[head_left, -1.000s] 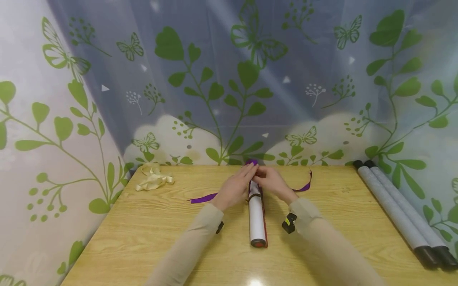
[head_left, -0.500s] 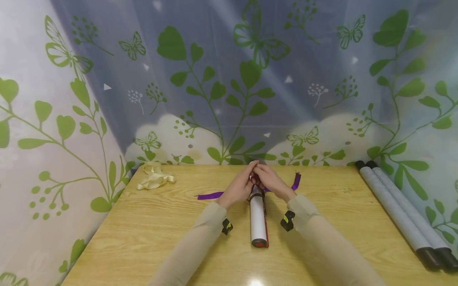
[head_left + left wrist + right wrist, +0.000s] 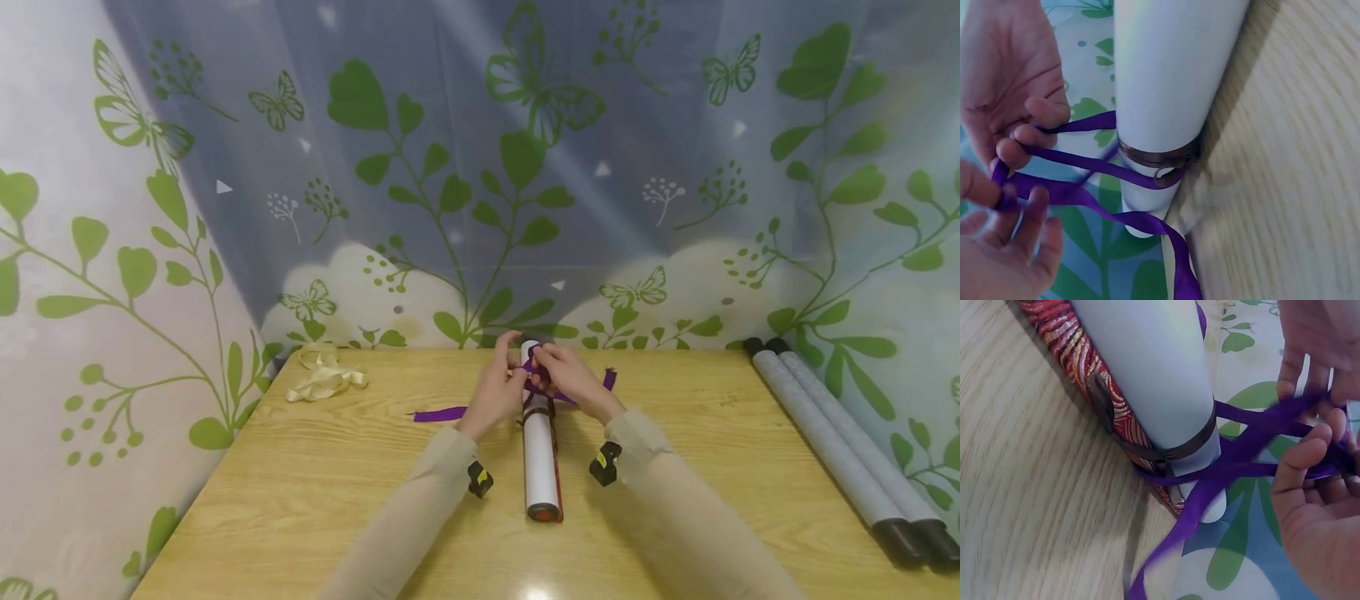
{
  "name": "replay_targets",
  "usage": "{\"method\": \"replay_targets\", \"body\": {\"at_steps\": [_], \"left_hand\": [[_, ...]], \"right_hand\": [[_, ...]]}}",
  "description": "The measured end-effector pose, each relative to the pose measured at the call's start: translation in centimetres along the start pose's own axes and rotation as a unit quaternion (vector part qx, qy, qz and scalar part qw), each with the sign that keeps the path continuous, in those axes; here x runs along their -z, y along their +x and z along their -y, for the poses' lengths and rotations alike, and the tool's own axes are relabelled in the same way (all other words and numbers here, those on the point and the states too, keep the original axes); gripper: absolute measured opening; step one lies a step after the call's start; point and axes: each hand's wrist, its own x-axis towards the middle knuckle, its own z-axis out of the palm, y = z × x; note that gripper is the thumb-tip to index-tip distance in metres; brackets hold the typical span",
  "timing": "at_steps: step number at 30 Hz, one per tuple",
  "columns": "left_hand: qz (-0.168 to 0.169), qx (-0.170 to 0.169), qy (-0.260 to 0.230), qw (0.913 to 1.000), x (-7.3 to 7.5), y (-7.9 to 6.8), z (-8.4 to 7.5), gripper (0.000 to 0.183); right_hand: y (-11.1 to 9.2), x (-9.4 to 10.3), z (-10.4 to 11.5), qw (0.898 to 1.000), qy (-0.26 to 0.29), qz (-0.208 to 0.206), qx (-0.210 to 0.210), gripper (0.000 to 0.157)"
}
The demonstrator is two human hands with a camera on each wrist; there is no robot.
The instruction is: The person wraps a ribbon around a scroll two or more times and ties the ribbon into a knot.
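Note:
A white roll [image 3: 540,462] with a dark end cap lies lengthwise on the table, a red-and-gold patterned strip [image 3: 1075,353] along its side. Round it goes a brown band [image 3: 1192,442]. Over its far part crosses a purple ribbon [image 3: 438,414], loops raised and tails out to both sides. My left hand [image 3: 493,396] pinches the ribbon between thumb and fingers, clearest in the left wrist view. With curled fingers my right hand [image 3: 572,379] holds the ribbon's loops, seen in the right wrist view. Some fingertips are hidden behind ribbon.
Cream ribbon [image 3: 324,379] lies in a loose heap at the table's back left. Two grey rolls [image 3: 832,442] with black ends lie along the right edge. A patterned curtain [image 3: 450,167] stands directly behind the wooden table [image 3: 315,492].
Both hands, earlier close together over the roll's far end, have parted slightly. The purple ribbon now shows between them, and its right tail has drawn inward.

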Motion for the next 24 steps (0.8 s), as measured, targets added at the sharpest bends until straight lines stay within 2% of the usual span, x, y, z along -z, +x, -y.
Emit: {"method": "replay_targets", "body": {"at_steps": [3, 7, 12, 19, 24], "left_hand": [[-0.031, 0.019, -0.027, 0.999, 0.3, 0.0, -0.3, 0.045], [-0.036, 0.024, -0.043, 0.9981, 0.6, -0.2, -0.4, 0.04], [-0.002, 0.02, 0.006, 0.9998, 0.6, -0.5, 0.0, 0.034], [0.019, -0.001, 0.044, 0.9988, 0.6, -0.4, 0.5, 0.018], [0.065, 0.01, 0.09, 0.9938, 0.3, -0.4, 0.7, 0.011]], "right_hand": [[0.1, -0.1, 0.1, 1.0, 0.003, -0.022, -0.007, 0.036], [0.3, -0.1, 0.0, 0.999, 0.011, -0.052, -0.013, 0.035], [0.5, 0.3, -0.2, 0.995, 0.062, -0.074, -0.037, 0.035], [0.3, 0.7, 0.1, 0.989, 0.121, -0.063, -0.054, 0.034], [0.1, 0.6, 0.4, 0.988, 0.133, -0.048, -0.06, 0.033]]}}
